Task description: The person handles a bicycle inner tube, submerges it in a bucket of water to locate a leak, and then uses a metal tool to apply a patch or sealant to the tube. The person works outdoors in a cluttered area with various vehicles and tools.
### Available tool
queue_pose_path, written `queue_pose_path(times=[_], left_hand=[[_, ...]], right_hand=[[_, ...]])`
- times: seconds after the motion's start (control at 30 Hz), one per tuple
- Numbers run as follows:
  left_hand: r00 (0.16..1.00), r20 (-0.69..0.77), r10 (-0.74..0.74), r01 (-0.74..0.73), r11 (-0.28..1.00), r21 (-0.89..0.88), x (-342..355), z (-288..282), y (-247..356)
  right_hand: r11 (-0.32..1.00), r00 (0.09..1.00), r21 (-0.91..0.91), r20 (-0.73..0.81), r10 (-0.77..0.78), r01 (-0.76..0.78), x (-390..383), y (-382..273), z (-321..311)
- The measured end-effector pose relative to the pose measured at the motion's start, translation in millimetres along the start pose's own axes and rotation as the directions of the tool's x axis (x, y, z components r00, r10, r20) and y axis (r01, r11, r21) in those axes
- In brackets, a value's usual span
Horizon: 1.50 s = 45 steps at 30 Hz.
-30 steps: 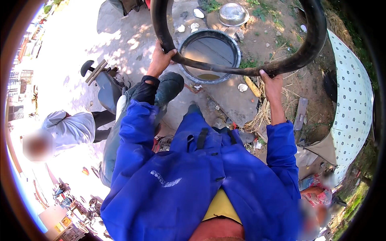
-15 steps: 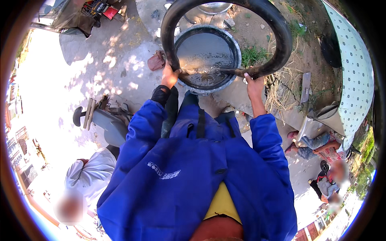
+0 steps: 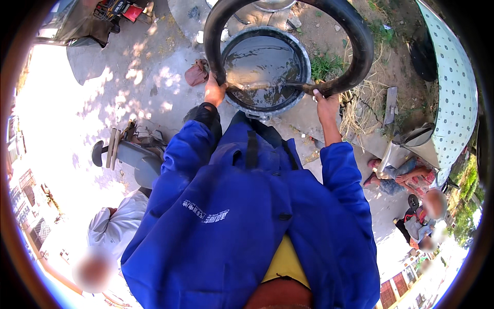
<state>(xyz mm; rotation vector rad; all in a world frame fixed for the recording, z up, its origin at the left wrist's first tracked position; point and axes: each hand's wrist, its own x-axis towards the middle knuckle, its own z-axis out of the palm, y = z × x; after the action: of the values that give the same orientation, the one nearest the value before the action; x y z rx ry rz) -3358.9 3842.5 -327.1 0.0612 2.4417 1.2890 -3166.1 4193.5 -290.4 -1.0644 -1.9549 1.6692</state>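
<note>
Outdoor yard: sunlit concrete ground (image 3: 149,92) is seen at left, dirt and grass at right. At far left, a grey scooter-like vehicle (image 3: 139,159) is parked, with a person in a pale shirt (image 3: 116,219) below it in view. A reddish-brown bag or cloth (image 3: 196,73) is left on the concrete just beside the left hand (image 3: 214,91). By that hand, the lower left of a black inner tube (image 3: 362,49) is gripped. The tube is held as a ring, tilted over a round basin (image 3: 307,64); its lower stretch is lowered into the dark water (image 3: 262,56), and the middle of that stretch is hidden under the surface. The lower right of the tube is pinched by the right hand (image 3: 327,109), thumb on top. Straw (image 3: 357,116) and a patterned pale cover (image 3: 455,92) are seen farther right.

Progress, as judged: dipping is under way, one stretch being under water. Most of the ring is out of the water; whether those parts are already done cannot be told.
</note>
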Motion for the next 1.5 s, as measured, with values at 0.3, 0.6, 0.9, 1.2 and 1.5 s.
queue_pose_path(times=[0.3, 0.6, 0.9, 1.2, 1.5], left_hand=[[0.999, -0.005, 0.038, -0.037, 0.996, 0.077, 12.0, 12.3, -29.1], [0.995, 0.074, 0.063, -0.068, 0.995, 0.068, 42.2, 11.4, -44.7], [0.961, 0.249, 0.123, -0.153, 0.983, 0.104, 89.8, -6.3, -38.3], [0.915, 0.386, 0.118, -0.13, 0.992, 0.005, 131.5, -6.4, -48.7], [0.844, 0.525, 0.113, -0.144, 0.989, 0.018, 150.2, -16.0, -29.9]], right_hand=[[0.998, 1.0, -0.07, -0.005, 0.003, -0.004, -20.3, -24.6, 6.0], [0.996, 0.989, -0.053, -0.134, 0.068, -0.076, -26.1, -24.2, 10.4], [0.988, 0.964, -0.128, -0.26, 0.05, -0.086, -21.6, -20.7, 37.5], [0.987, 0.926, -0.099, -0.368, 0.082, -0.127, -32.3, -21.0, 64.1], [0.99, 0.884, -0.047, -0.457, 0.097, -0.133, -36.2, -7.0, 74.2]])
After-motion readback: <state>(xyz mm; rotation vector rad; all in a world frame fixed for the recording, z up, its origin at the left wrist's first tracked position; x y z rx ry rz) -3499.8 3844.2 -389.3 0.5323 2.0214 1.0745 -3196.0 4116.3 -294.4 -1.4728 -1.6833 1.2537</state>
